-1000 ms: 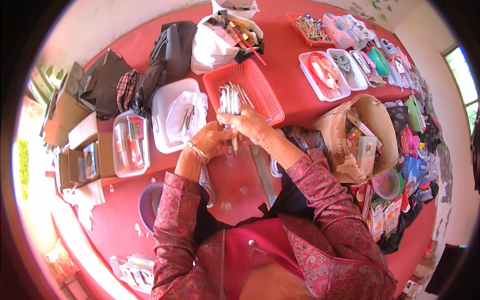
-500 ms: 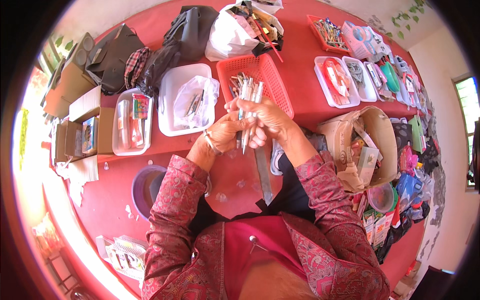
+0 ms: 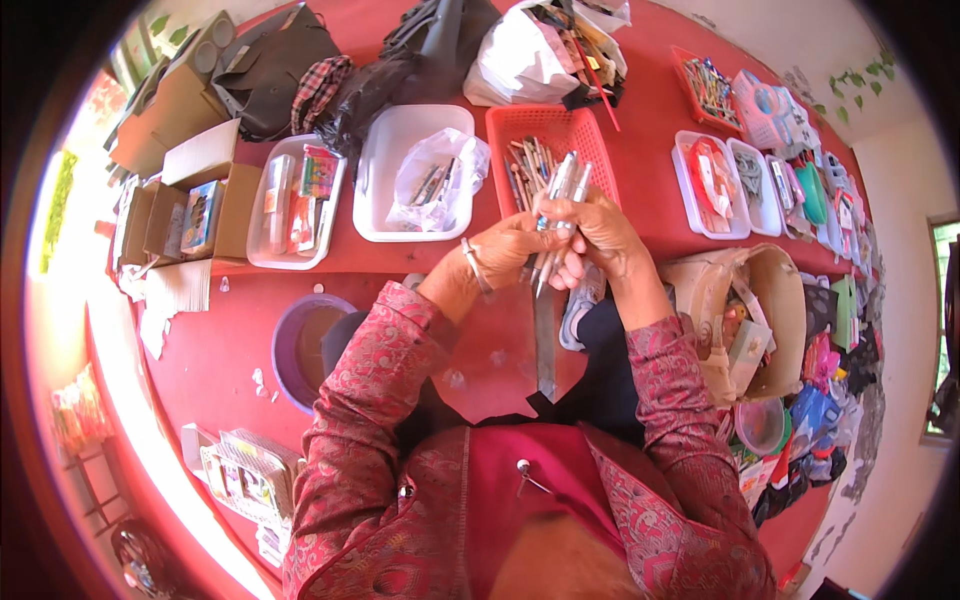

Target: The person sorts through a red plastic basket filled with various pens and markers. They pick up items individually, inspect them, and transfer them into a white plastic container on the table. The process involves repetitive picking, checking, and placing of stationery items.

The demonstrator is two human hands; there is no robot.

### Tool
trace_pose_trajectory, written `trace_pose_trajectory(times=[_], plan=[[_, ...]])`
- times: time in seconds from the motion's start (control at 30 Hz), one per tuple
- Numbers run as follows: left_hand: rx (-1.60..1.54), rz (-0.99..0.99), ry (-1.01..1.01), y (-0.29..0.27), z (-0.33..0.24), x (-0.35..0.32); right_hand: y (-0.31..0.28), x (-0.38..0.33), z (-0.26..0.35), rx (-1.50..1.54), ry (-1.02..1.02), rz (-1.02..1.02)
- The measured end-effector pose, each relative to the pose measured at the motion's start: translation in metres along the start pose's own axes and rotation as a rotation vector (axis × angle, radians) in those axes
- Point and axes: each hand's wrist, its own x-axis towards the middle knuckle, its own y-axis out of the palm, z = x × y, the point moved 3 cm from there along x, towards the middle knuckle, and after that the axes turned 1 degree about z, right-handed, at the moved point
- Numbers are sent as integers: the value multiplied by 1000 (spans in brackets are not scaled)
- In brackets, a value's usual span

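Silver-white pens (image 3: 566, 182) are bunched upright-leaning in the person's right hand (image 3: 606, 232), pinched between thumb and fingers; the left hand (image 3: 508, 246) grips the same bunch from its other side. Just beyond both hands, a red basket (image 3: 593, 150) holds loose pens (image 3: 528, 168). To the right hand's right stands an open cardboard box (image 3: 697, 305). Past the left hand, leftward, sits a white tub (image 3: 375, 205) containing a plastic bag (image 3: 415, 175). Farthest ahead of the hands, a white sack (image 3: 508, 65) rests on the red worktop (image 3: 645, 185).
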Motion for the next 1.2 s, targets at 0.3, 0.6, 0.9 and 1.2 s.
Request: trace_pose_trajectory(times=[0.3,0.6,0.9,1.2], plan=[[-44,-42,-79,0,0,-3,-23,23,-9,-19,-35,-301],[-67,-232,-96,-24,10,6,-24,25,-21,52,-8,-342],[472,-338,-62,-2,0,-2,-26,33,-32,-4,26,-270],[-24,-122,14,5,-2,-7,-23,25,-19,262,19,69]])
